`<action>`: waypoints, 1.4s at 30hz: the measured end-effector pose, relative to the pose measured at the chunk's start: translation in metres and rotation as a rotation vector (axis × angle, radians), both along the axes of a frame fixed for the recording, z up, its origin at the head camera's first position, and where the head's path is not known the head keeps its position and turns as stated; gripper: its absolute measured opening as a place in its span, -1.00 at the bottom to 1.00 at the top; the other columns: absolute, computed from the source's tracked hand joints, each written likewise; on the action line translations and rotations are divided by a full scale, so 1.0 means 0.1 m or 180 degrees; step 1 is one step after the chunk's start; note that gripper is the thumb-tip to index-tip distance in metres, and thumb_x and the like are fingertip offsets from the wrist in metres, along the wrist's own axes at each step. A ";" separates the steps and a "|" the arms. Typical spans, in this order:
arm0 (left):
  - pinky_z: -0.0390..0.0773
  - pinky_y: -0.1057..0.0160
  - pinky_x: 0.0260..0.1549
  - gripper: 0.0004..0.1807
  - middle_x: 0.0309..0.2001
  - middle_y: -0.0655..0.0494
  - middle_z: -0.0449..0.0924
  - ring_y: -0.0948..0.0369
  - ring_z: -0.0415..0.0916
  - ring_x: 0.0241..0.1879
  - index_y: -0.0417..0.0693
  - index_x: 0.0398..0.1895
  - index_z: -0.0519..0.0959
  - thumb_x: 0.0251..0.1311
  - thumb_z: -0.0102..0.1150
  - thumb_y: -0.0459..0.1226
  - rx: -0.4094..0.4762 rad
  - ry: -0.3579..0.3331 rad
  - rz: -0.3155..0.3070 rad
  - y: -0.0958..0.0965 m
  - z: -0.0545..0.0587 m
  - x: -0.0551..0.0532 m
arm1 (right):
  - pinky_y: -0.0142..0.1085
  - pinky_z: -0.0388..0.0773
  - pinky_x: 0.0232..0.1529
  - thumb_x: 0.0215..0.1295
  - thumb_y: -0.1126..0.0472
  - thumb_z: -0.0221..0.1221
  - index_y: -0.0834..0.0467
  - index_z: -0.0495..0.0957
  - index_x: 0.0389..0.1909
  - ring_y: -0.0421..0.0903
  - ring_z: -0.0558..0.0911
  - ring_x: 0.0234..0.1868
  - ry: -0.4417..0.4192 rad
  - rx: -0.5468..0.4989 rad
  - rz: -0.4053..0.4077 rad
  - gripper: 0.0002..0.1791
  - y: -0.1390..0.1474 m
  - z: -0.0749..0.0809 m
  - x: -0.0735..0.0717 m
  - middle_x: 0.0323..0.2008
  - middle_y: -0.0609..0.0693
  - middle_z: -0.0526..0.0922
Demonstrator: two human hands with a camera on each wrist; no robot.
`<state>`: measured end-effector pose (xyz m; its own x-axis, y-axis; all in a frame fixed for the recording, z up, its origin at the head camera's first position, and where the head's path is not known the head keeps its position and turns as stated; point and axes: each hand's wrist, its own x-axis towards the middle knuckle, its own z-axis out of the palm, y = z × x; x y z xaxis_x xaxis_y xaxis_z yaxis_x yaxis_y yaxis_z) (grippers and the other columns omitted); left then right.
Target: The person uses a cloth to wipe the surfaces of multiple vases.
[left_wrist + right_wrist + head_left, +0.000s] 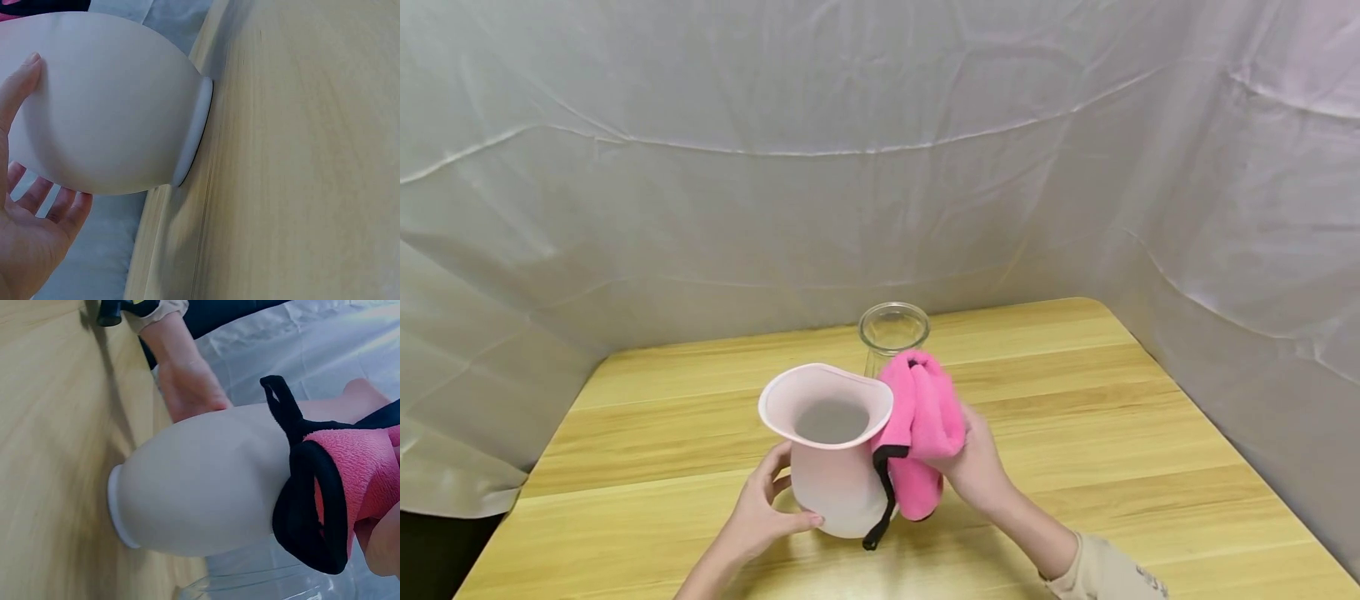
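A vase (838,492), pale pink shading to white, with a flared wavy rim, stands on the table with its mouth up. My left hand (758,510) holds its left side, thumb in front and fingers around the back; the left wrist view shows the thumb on the vase wall (112,106). In my right hand (983,467) is a bunched pink cloth (925,408) with black edging, gripped against the vase's right side just under the rim. A black loop of the cloth (362,462) hangs over the wall. Folds of cloth hide most of my right fingers.
Behind the vase and cloth stands a clear glass vessel (872,342) with a round rim, partly covered by them. The wooden table (700,450) reaches back to a grey-white curtain (775,208), which also hangs at both sides.
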<state>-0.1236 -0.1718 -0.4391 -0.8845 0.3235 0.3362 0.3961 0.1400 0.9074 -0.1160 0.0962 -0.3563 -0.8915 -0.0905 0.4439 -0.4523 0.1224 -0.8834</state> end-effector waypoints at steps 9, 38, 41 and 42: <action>0.47 0.29 -0.01 -0.08 0.07 0.11 0.39 0.29 0.33 0.03 -0.14 0.20 0.27 -0.42 0.45 -0.48 -0.0007 -0.0020 0.0016 0.01 0.00 0.00 | -0.33 0.62 -0.30 -0.09 0.54 0.21 0.34 0.44 -0.16 -0.28 0.53 -0.26 0.0263 -0.0048 0.0242 -0.62 -0.02 0.00 -0.04 -0.29 -0.11 0.55; 0.46 0.30 0.00 -0.07 0.07 0.12 0.39 0.28 0.33 0.03 -0.15 0.22 0.26 -0.41 0.42 -0.51 0.0061 0.0032 -0.0042 0.00 -0.01 -0.01 | -0.34 0.58 -0.19 -0.03 0.30 0.31 0.22 0.51 -0.14 -0.25 0.53 -0.23 -0.0272 0.0561 0.0561 -0.64 0.22 -0.58 -0.06 -0.26 0.07 0.60; 0.46 0.30 0.00 -0.07 0.08 0.11 0.39 0.27 0.33 0.03 -0.16 0.22 0.25 -0.41 0.42 -0.51 0.0065 0.0044 -0.0052 0.00 -0.01 -0.01 | -0.35 0.56 -0.14 -0.02 0.27 0.31 0.25 0.49 -0.10 -0.25 0.53 -0.20 -0.0453 0.0534 0.0587 -0.60 0.24 -0.72 -0.06 -0.21 0.10 0.59; 0.46 0.30 0.00 -0.07 0.08 0.11 0.39 0.27 0.33 0.03 -0.16 0.22 0.25 -0.41 0.42 -0.51 0.0067 0.0045 -0.0055 0.00 -0.01 -0.01 | -0.36 0.55 -0.12 -0.01 0.27 0.31 0.25 0.49 -0.10 -0.24 0.53 -0.19 -0.0542 0.0504 0.0607 -0.59 0.24 -0.76 -0.06 -0.21 0.11 0.59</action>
<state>-0.1246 -0.1718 -0.4404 -0.8740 0.3313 0.3555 0.4111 0.1141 0.9044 -0.1218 0.1205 -0.4321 -0.9122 -0.3197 0.2564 -0.3272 0.1916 -0.9253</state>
